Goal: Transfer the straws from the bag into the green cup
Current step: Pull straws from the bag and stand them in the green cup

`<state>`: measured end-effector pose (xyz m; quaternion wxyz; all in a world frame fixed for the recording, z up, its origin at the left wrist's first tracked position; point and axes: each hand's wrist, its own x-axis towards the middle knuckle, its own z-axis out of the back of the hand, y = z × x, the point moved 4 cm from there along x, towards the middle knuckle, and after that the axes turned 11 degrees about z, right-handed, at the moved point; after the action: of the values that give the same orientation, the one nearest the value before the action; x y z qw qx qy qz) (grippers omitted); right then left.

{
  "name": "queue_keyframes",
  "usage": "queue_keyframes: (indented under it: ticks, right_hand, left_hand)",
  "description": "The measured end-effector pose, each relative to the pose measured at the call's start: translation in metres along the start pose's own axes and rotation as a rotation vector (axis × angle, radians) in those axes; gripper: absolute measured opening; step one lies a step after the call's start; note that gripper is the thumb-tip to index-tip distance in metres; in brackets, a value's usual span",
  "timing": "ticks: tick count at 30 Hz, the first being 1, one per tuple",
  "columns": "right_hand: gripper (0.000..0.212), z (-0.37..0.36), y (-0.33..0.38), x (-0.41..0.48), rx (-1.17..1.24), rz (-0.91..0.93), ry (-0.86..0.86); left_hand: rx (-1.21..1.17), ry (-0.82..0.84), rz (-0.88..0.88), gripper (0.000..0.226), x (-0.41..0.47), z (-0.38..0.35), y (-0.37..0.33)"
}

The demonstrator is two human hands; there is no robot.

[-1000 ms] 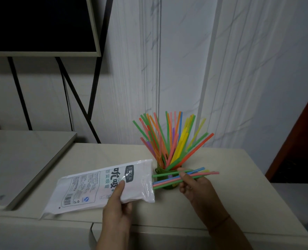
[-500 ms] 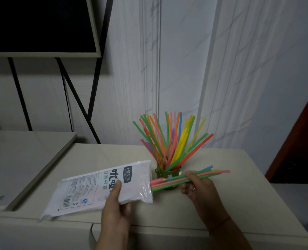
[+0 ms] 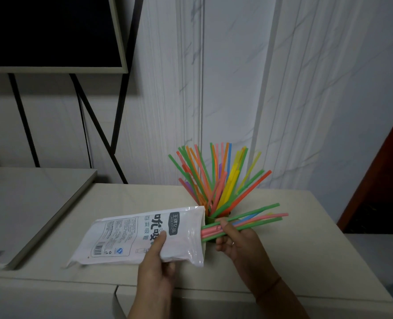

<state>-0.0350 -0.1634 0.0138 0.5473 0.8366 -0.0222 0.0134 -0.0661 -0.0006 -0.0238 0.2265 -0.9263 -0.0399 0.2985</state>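
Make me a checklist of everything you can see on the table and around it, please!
Surface: beige tabletop, seam near the front edge.
Job's things: white bag lifted at its open end; green cup mostly hidden, full of fanned straws; a bundle of straws partly out of the bag.
Clutter: flat grey panel at left.
Grippers: left hand has a grip on the bag; right hand pinches the bundle.
Cables: nothing seen.
Surroundings: white marbled wall, dark framed board on a black stand.

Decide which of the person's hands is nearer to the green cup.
Right. The right hand pinches straws directly in front of the green cup; the left hand holds the bag farther left.
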Motion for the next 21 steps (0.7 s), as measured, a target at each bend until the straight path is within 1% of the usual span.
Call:
queue_keyframes:
  ticks: [7,12,17,21]
  right_hand:
    - [0.011,-0.001,0.006,0.000,-0.055,0.048,0.010]
    - [0.014,0.009,0.012,0.009,-0.062,0.070,-0.056]
    - [0.015,0.023,0.027,0.017,-0.023,0.118,-0.114]
    - [0.009,0.038,0.037,0.024,-0.042,0.162,-0.142]
  left_hand:
    - [-0.014,-0.010,0.012,0.020,0.002,0.000,0.001]
    - [-0.043,-0.003,0.012,0.022,0.006,0.004,-0.006]
    - [-0.101,-0.004,0.006,0.019,0.008,0.010,-0.016]
    - [-0.123,-0.022,-0.007,0.017,0.010,0.016,-0.026]
